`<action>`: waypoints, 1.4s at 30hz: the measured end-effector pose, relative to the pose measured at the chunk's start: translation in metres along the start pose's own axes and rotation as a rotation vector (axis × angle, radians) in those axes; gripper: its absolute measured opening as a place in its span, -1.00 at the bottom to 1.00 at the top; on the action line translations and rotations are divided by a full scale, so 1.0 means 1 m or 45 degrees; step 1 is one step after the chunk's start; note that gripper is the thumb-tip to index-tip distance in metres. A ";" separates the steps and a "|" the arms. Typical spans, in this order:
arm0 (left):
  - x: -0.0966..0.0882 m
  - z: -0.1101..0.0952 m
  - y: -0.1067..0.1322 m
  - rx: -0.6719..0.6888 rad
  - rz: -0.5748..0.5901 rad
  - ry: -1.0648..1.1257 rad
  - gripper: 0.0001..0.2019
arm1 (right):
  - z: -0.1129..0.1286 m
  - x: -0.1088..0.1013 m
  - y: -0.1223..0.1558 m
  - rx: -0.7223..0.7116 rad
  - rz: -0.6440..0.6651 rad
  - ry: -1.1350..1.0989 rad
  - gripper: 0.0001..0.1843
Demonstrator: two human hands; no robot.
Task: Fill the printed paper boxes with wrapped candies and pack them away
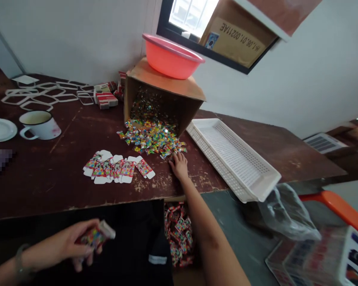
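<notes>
Low on the left, my left hand is closed round a small printed candy box, whose white end flap stands up past my fingers. On the tabletop my right hand reaches to the near edge of a pile of wrapped candies; its fingertips touch the candies, and whether it pinches one is hidden. The pile spills from a cardboard box lying on its side. Several flat, unfolded candy boxes lie overlapping on the table left of my right hand.
A pink basin sits on the cardboard box. White perforated trays are stacked at the right. An enamel mug and white plate stand at the left. Below the table edge, a carton holds many filled packets.
</notes>
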State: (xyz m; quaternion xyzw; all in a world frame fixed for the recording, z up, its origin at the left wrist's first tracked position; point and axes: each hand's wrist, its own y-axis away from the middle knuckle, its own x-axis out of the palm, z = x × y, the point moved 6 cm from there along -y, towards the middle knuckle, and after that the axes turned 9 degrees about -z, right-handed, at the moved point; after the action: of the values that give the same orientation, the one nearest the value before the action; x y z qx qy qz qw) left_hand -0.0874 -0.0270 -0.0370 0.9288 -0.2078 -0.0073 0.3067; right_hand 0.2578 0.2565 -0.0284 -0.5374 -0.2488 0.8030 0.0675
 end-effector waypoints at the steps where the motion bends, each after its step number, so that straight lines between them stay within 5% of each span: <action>1: 0.003 -0.009 -0.009 -0.014 -0.054 0.143 -0.59 | -0.008 -0.004 0.007 0.055 -0.031 0.022 -0.43; 3: 0.008 -0.028 -0.029 0.004 -0.208 0.295 -0.63 | -0.011 -0.009 0.032 0.120 -0.063 0.044 -0.34; 6: 0.020 -0.046 -0.058 0.029 -0.346 0.435 -0.68 | 0.020 -0.013 0.089 0.047 -0.018 -0.083 -0.25; 10: 0.043 -0.049 -0.084 0.047 -0.335 0.529 -0.63 | 0.093 -0.032 0.149 -0.025 0.109 -0.544 -0.67; 16: 0.063 -0.047 -0.080 0.073 -0.254 0.399 -0.48 | 0.166 -0.059 0.119 0.294 0.143 -1.094 -0.68; 21: 0.060 -0.051 -0.058 0.138 -0.231 0.330 -0.51 | 0.198 -0.065 0.094 -0.001 0.262 -0.979 -0.89; 24: 0.052 -0.051 -0.052 0.237 -0.295 0.313 -0.47 | 0.212 -0.065 0.103 -0.119 0.289 -0.949 -0.75; 28: 0.050 -0.051 -0.049 0.346 -0.321 0.163 -0.45 | 0.205 -0.070 0.111 0.150 0.070 -0.856 -0.85; 31: 0.048 -0.054 -0.047 0.330 -0.346 0.188 -0.53 | 0.214 -0.065 0.122 0.109 0.244 -0.997 -0.79; 34: 0.046 -0.056 -0.047 0.209 -0.344 0.362 -0.43 | 0.205 -0.056 0.133 0.447 0.309 -1.407 -0.77; 38: 0.042 -0.055 -0.049 0.123 -0.292 0.487 -0.60 | 0.201 -0.027 0.152 1.092 0.777 -2.063 -0.58; 42: 0.043 -0.055 -0.049 0.078 -0.107 0.617 -0.65 | 0.203 -0.021 0.153 1.269 1.067 -2.312 -0.56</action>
State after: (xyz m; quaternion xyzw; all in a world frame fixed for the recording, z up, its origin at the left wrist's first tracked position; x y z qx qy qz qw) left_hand -0.0220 0.0225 -0.0157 0.9202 -0.0896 0.2093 0.3185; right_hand 0.1084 0.0495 -0.0227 0.2942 0.3448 0.8670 -0.2073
